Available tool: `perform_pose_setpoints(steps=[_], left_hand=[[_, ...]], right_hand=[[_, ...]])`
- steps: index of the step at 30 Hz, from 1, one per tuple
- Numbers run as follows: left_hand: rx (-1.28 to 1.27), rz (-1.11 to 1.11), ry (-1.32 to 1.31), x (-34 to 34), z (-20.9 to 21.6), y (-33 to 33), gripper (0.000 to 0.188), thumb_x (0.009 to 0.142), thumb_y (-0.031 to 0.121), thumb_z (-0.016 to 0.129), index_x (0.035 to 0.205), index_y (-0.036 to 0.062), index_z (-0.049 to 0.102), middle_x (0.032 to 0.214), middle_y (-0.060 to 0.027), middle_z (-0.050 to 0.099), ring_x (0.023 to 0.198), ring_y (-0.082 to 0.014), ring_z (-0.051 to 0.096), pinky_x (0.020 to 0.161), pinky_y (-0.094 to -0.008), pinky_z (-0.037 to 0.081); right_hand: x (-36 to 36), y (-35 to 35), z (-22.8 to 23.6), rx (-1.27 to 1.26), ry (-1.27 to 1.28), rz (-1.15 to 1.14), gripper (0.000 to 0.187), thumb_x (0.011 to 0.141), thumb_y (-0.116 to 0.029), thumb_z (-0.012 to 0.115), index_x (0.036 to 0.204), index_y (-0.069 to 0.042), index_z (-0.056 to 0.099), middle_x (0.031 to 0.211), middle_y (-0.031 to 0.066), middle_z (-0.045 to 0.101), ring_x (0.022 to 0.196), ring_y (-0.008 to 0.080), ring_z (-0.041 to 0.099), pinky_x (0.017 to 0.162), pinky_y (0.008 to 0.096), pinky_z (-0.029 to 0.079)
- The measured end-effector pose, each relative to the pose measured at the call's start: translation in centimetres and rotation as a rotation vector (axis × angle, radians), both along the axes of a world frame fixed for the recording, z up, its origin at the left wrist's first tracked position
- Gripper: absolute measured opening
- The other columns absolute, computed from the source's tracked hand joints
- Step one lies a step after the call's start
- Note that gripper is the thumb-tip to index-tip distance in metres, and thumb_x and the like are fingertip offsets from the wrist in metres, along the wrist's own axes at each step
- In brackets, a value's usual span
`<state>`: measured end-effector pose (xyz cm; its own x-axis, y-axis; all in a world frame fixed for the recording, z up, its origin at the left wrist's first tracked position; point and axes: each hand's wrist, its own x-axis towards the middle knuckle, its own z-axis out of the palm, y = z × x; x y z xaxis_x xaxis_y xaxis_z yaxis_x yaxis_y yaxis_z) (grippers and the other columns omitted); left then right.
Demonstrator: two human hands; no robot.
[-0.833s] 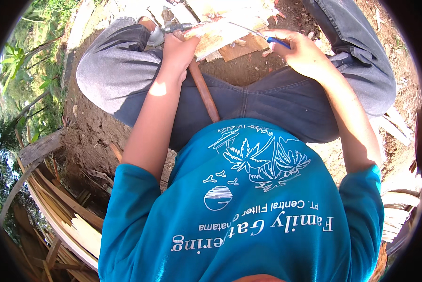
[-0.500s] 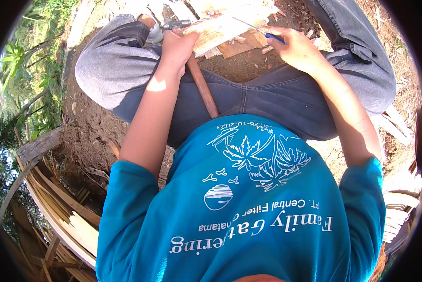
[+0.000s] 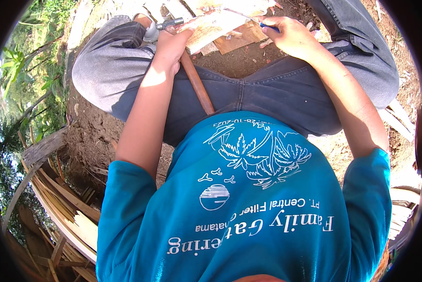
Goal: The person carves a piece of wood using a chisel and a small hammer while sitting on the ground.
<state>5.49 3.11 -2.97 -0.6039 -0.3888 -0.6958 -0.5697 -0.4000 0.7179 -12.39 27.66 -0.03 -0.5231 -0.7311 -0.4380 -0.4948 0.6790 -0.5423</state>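
Note:
My left hand (image 3: 170, 46) is closed round a hammer (image 3: 199, 87) with a reddish-brown wooden handle and a metal head. The head sticks out just beyond my fingers, and the handle's end lies against my lap. My left thumb rests at the edge of a pale, rough wooden board (image 3: 210, 32). In my right hand (image 3: 293, 38) is a screwdriver (image 3: 270, 28) with a blue handle. Its thin metal shaft points left across the board; glare hides where the tip meets the wood.
A brown flat piece of wood (image 3: 241, 41) lies under the board, with chips about it on the dirt. My bent legs (image 3: 110, 70) flank the work. Split wooden strips (image 3: 72, 202) are piled at the lower left, and green plants (image 3: 14, 66) grow beyond.
My right hand and the screwdriver have shifted slightly up and left. My left hand has moved a little left with the hammer. Both grips look the same.

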Motion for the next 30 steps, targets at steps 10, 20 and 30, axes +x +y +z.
perform_pose_setpoints(steps=[10,20,30], left_hand=[[0.024,-0.019,0.010,0.1,-0.5,-0.2,0.032,0.096,0.011,0.064,0.119,-0.0103,0.057,0.107,-0.0183,0.067,0.081,-0.0239,0.069,0.063,-0.0385,0.062],[-0.019,0.039,0.044,0.0,-0.8,0.2,0.030,0.089,0.009,0.071,0.112,-0.0093,0.064,0.096,-0.0159,0.070,0.072,-0.0230,0.070,0.051,-0.0353,0.057],[-0.051,-0.069,0.027,0.3,-1.6,-0.3,0.035,0.094,0.011,0.069,0.119,-0.0124,0.060,0.105,-0.0170,0.069,0.084,-0.0233,0.070,0.063,-0.0371,0.060]], right_hand=[[-1.4,-0.2,0.4,0.079,-0.174,0.000,0.040,0.100,-0.027,0.059,0.137,-0.014,0.063,0.109,0.0149,0.073,0.094,0.0227,0.071,0.086,0.0372,0.053],[-3.8,-0.3,-0.3,0.080,-0.124,0.149,0.039,0.100,-0.026,0.056,0.136,-0.013,0.062,0.104,0.0116,0.070,0.086,0.0214,0.067,0.078,0.0349,0.054],[-2.7,-1.9,2.8,0.034,-0.152,0.116,0.035,0.092,-0.016,0.061,0.125,-0.010,0.069,0.109,0.0232,0.071,0.102,0.0359,0.069,0.092,0.0400,0.052]])
